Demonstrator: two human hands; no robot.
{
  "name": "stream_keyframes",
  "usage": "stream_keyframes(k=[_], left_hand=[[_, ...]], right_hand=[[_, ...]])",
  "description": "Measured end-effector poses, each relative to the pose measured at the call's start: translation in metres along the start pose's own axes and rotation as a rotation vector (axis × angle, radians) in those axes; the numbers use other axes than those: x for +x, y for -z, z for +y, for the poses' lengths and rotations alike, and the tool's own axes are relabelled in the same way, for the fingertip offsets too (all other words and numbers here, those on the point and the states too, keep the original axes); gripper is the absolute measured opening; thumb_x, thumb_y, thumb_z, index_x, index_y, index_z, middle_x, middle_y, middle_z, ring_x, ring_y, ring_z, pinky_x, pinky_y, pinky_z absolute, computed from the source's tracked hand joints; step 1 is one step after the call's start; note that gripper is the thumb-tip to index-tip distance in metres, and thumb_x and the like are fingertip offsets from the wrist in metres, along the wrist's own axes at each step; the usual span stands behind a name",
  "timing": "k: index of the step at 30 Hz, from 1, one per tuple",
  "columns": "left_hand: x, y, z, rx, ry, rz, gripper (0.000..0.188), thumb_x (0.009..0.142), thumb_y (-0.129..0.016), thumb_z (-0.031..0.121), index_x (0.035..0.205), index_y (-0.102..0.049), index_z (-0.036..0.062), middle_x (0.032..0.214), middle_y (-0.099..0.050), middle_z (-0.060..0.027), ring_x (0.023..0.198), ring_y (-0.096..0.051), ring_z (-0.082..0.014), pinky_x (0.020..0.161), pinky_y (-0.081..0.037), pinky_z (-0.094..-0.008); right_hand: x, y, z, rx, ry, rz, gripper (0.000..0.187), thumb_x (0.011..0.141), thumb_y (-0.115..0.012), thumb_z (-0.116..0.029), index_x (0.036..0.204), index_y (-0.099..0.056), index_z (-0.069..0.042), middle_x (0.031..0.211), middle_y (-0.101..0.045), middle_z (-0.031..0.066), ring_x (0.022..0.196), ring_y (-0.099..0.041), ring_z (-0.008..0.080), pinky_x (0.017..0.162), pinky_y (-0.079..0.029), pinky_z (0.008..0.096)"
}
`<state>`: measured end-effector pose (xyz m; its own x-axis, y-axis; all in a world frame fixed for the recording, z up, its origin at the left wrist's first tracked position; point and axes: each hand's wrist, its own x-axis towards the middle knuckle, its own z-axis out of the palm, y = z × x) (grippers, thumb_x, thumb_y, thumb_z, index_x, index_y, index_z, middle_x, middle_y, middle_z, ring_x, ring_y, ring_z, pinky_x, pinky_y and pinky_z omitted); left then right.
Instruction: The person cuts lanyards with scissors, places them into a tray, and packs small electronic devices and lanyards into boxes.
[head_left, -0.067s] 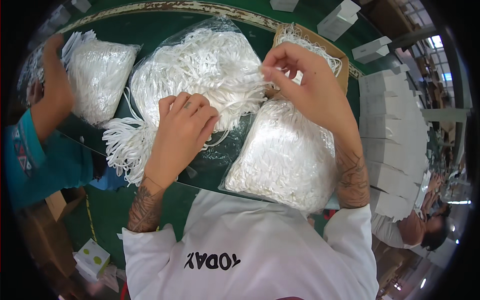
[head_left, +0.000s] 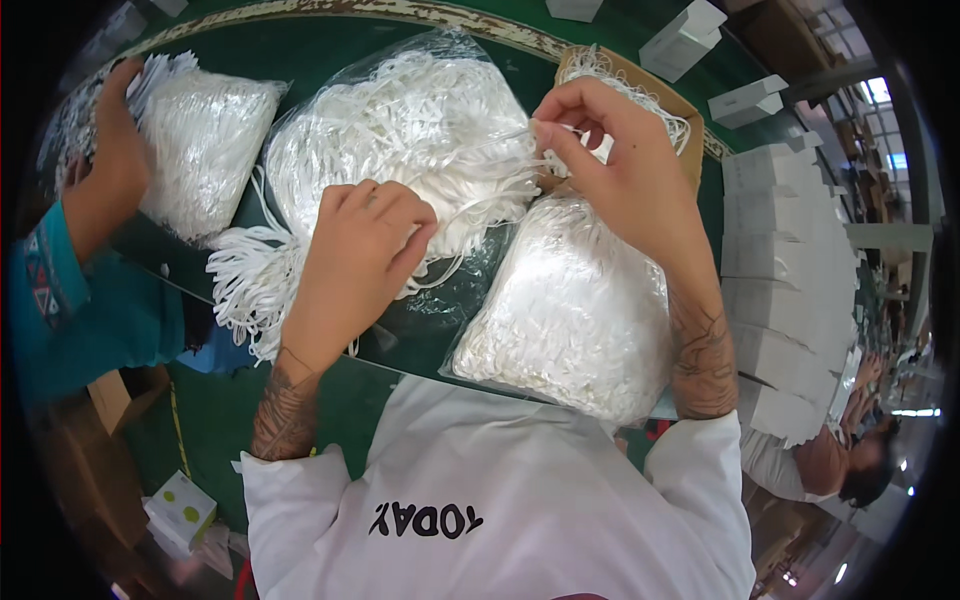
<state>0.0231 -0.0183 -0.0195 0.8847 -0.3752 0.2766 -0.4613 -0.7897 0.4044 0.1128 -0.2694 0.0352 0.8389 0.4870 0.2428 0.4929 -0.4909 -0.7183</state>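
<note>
My left hand (head_left: 368, 245) lies curled and closed over a loose bundle of white flat cords (head_left: 252, 290), whose looped ends fan out to its left. Its fingertips are partly hidden behind the knuckles. Thumb and forefinger of my right hand (head_left: 615, 150) pinch together on a white cord at the right side of a large clear bag of white cords (head_left: 400, 105). Below my right hand, close to my shirt, rests a full clear bag of white cords (head_left: 575, 310).
Another bag of cords (head_left: 205, 150) stands at left, beside a co-worker's hand (head_left: 118, 165). An open cardboard box (head_left: 688, 150) with cords sits beyond my right hand. Stacked white boxes (head_left: 765, 280) line the right side. The green table (head_left: 420, 325) has a worn far edge.
Both hands keep nearly the same places. My left fingers look slightly more curled, and the right pinch has shifted a little up and to the right. The view itself has moved slightly.
</note>
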Motion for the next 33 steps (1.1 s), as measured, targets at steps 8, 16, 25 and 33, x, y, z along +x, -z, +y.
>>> stream_keyframes(k=[8,16,25,33], left_hand=[[-0.035,0.023,-0.002,-0.199,0.081,0.073,0.027,0.084,-0.078,0.008,0.110,-0.070,0.0063,0.117,-0.066,-0.0076,0.108,-0.061,-0.0284,0.099,-0.043,-0.0414],[-0.073,0.017,-0.015,-0.149,0.084,0.005,0.044,0.078,-0.085,0.023,0.116,-0.067,0.0129,0.137,-0.059,-0.0079,0.130,-0.053,-0.0294,0.115,-0.035,-0.0525],[-0.013,0.029,0.015,-0.497,-0.103,0.042,0.056,0.087,-0.079,0.025,0.137,-0.059,0.0088,0.144,-0.056,-0.0111,0.134,-0.052,-0.0291,0.117,-0.033,-0.0507],[0.043,0.048,0.057,-1.111,-0.144,-0.234,0.018,0.088,-0.067,-0.008,0.106,-0.070,-0.0083,0.091,-0.072,-0.0168,0.079,-0.071,-0.0196,0.074,-0.055,-0.0299]], right_hand=[[-0.017,-0.023,0.002,-0.406,0.223,0.172,0.021,0.087,-0.076,-0.015,0.105,-0.069,-0.008,0.101,-0.067,0.0072,0.097,-0.063,0.0243,0.086,-0.047,0.0390],[-0.041,-0.073,-0.022,-0.493,0.341,-0.467,0.018,0.080,-0.079,-0.018,0.094,-0.070,-0.009,0.100,-0.059,0.0051,0.102,-0.055,0.0232,0.090,-0.041,0.0368],[-0.037,0.003,-0.063,0.187,0.062,-0.486,0.009,0.091,-0.072,-0.007,0.098,-0.066,-0.005,0.088,-0.067,0.0062,0.084,-0.065,0.0247,0.083,-0.050,0.0373],[-0.098,0.080,-0.075,0.304,-0.060,-0.094,0.010,0.087,-0.074,0.004,0.096,-0.069,0.001,0.081,-0.070,0.0056,0.074,-0.064,0.0131,0.070,-0.051,0.0270]])
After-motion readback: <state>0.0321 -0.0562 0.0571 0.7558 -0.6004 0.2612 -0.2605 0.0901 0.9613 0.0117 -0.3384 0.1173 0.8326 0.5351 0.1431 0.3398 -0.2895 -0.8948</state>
